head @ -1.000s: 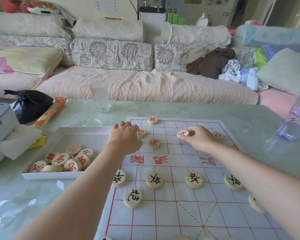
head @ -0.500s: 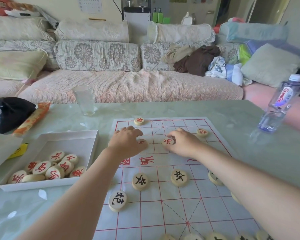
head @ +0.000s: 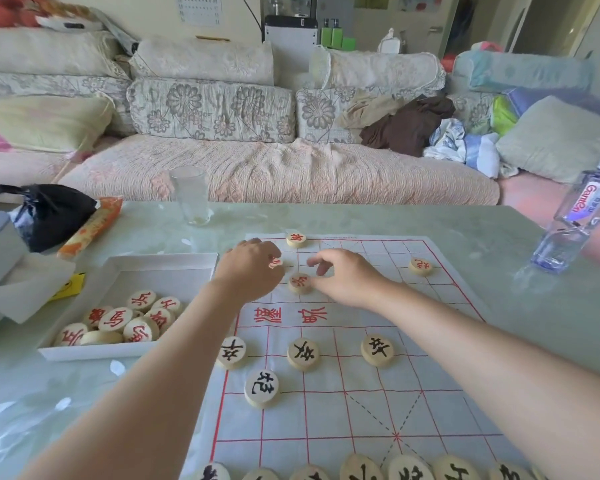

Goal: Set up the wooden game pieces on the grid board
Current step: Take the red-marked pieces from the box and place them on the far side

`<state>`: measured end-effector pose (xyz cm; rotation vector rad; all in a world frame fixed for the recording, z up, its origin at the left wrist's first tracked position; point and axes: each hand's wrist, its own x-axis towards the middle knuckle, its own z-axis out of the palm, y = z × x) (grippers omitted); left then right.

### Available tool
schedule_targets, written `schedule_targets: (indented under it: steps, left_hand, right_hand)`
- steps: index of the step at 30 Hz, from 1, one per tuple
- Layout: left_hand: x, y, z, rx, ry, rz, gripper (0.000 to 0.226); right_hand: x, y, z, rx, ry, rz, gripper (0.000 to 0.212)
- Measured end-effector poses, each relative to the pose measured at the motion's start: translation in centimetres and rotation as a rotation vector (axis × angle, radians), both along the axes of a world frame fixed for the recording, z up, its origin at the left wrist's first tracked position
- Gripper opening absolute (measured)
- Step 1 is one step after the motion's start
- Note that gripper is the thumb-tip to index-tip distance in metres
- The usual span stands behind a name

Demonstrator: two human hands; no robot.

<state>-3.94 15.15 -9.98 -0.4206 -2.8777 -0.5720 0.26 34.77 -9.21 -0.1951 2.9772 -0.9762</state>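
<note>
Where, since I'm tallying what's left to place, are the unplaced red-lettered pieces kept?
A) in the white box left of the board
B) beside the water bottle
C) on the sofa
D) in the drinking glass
A: the red-lettered pieces lie heaped in the white box on the table, left of the grid board.

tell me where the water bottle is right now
In the head view, the water bottle stands at the far right edge, on the table, to the right of the grid board's far corner.
</note>
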Motion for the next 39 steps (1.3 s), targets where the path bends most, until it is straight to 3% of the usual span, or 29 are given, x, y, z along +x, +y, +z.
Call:
schedule_targets:
  steps: [5,11,19,25,32,39]
  left_hand:
    - [0.7,-6.7,1.4,0.041,-0.109,0.124,0.020]
    - [3.2,-14.4,1.0,0.058,-0.175,0.194,0.024]
    - [5.7,-19.1,0.1,0.023,-0.157,0.178,0.018]
    - [6.2,-20.3,0.6,0.110,-0.196,0.198,0.021]
    - [6.1,-20.5,0.8,0.077,-0.244,0.140,0.014]
    - [5.8,-18.9,2.0,0.243,-0.302,0.109,0.033]
  right_hand:
    - [-0.4,-5.7,0.8,-0.070,0.015,0.089,0.030]
    - [-0.3,-13.5,1.3,-0.017,-0.026,0.256,0.027]
    - [0.2,-21.0,1.0,0.239,-0.029,0.426,0.036]
    - [0.3,-22.9,0.3,0.440,-0.020,0.430,0.024]
    - [0.3,-21.6,0.5,0.267,-0.038,0.343,0.017]
    - [-0.1,-21.0,1.8,-0.091,-0.049,0.174,0.009]
